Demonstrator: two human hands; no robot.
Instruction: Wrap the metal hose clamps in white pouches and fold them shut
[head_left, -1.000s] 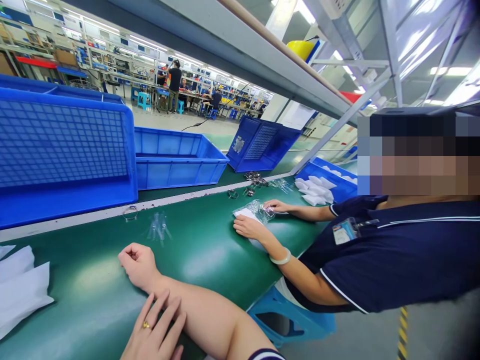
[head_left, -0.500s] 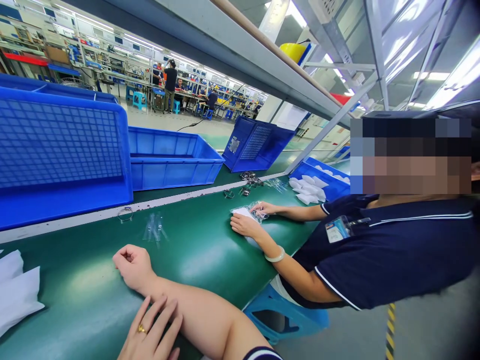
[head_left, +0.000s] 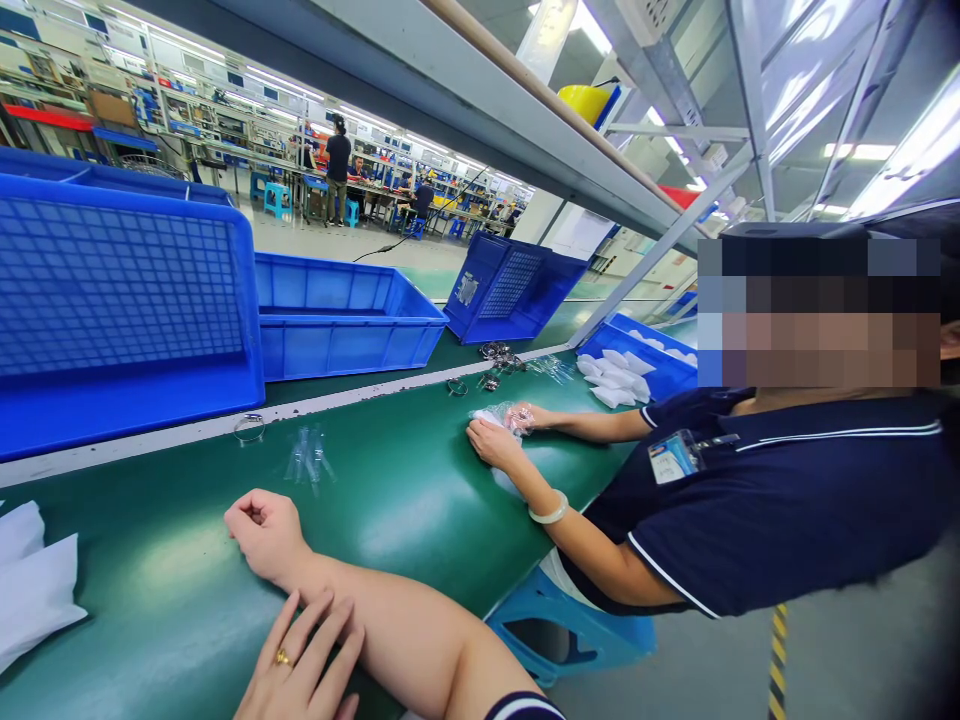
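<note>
My right hand (head_left: 266, 535) rests on the green tabletop (head_left: 397, 520), curled into a loose fist, and nothing shows in it. Across my right forearm lies my left hand (head_left: 304, 660), fingers spread and a gold ring on one of them; it holds nothing. Beyond the fist are several thin clear plastic pieces (head_left: 307, 455) and a metal ring-shaped clamp (head_left: 249, 428). White pouches (head_left: 41, 590) sit at the left edge of the view, apart from both hands.
A co-worker (head_left: 750, 500) on the right handles a clear bag with something white (head_left: 495, 415). Blue crates (head_left: 345, 340) line the far side. Metal clamps (head_left: 499, 360) and a blue bin (head_left: 652, 370) with white pouches are farther right. A metal beam (head_left: 525, 90) crosses overhead.
The co-worker's hands have shifted slightly and gathered the clear bag closer together. My own two hands have stayed in place.
</note>
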